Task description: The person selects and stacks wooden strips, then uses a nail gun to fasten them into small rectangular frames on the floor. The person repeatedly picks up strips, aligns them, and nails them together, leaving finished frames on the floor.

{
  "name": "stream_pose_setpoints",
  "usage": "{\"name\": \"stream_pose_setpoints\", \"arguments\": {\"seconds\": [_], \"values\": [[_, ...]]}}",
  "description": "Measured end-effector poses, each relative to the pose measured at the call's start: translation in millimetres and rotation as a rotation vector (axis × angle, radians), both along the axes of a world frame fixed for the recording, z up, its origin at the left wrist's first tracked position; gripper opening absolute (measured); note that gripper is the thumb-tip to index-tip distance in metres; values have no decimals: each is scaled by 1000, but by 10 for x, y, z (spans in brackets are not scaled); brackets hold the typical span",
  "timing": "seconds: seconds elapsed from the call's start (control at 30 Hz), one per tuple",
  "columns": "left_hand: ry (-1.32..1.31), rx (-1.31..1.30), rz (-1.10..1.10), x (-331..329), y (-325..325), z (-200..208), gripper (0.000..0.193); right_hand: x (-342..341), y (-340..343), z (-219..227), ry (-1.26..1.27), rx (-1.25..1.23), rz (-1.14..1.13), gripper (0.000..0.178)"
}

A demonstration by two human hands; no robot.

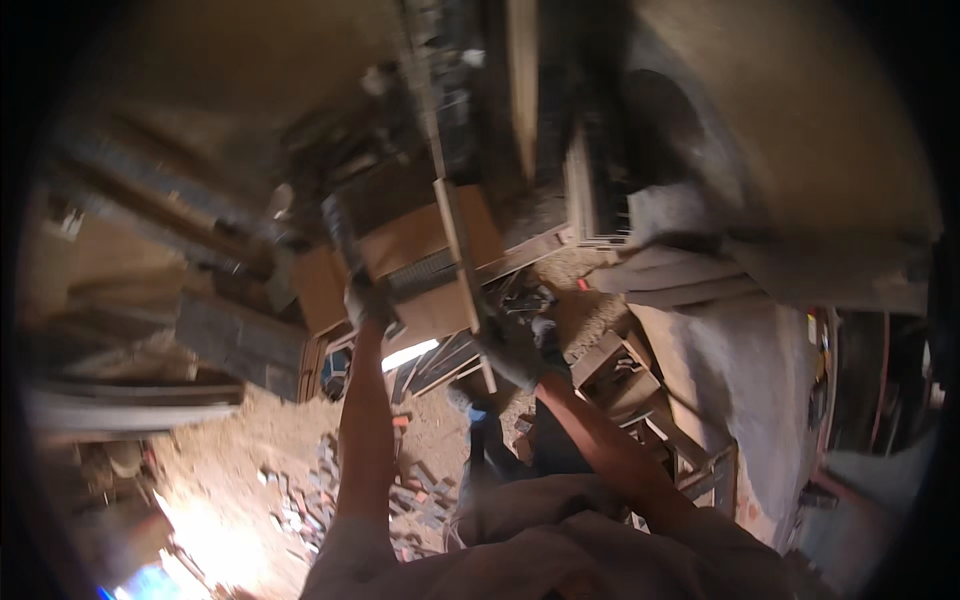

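Note:
My left hand (pixel 372 307), in a pale glove, is closed round the lower end of a narrow dark grey bar (pixel 343 235) that points up and away from me. A darker glove covers my right hand (pixel 510 352), which grips a long thin wooden strip (pixel 457 250) near its lower end. The strip stands slanted across an open cardboard box (pixel 408 243). Inside the box shows a grey ridged stack (pixel 420 275), partly hidden by the flaps. Motion blur smears the fingers of both hands.
Many small blocks (pixel 420 490) lie scattered on the sandy floor (pixel 230 440) at my feet. Right of my legs stand wooden crates (pixel 615 370). A grey board (pixel 240 340) leans left of the box. Long planks (pixel 160 195) lie at the far left. Dark rails rise ahead.

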State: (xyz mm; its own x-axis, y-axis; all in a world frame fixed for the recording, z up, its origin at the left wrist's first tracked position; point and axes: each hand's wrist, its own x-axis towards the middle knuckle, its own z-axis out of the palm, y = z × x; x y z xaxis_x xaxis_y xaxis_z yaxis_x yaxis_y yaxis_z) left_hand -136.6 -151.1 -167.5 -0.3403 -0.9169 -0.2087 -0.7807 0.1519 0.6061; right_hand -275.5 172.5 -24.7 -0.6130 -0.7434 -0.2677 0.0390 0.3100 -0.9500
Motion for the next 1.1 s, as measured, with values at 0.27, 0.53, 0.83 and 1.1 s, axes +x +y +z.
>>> {"name": "stream_pose_setpoints", "arguments": {"seconds": [0.27, 0.53, 0.83, 1.1], "values": [[719, 665, -333, -515, 2698, 991, 77, 4, 464, -48, -152, -360, -299, 73], [624, 908, -915, -2009, 3335, 1242, 71, -848, 1766, 330, -97, -4, -484, 102], [547, 503, -538, -3666, 2784, 503, 81, -2612, 1314, -213, 511, 482, -534, 99], [594, 303, -666, -4417, 2582, -72, 70, -3395, 861, -919, 444, 282, -555, 68]]}}
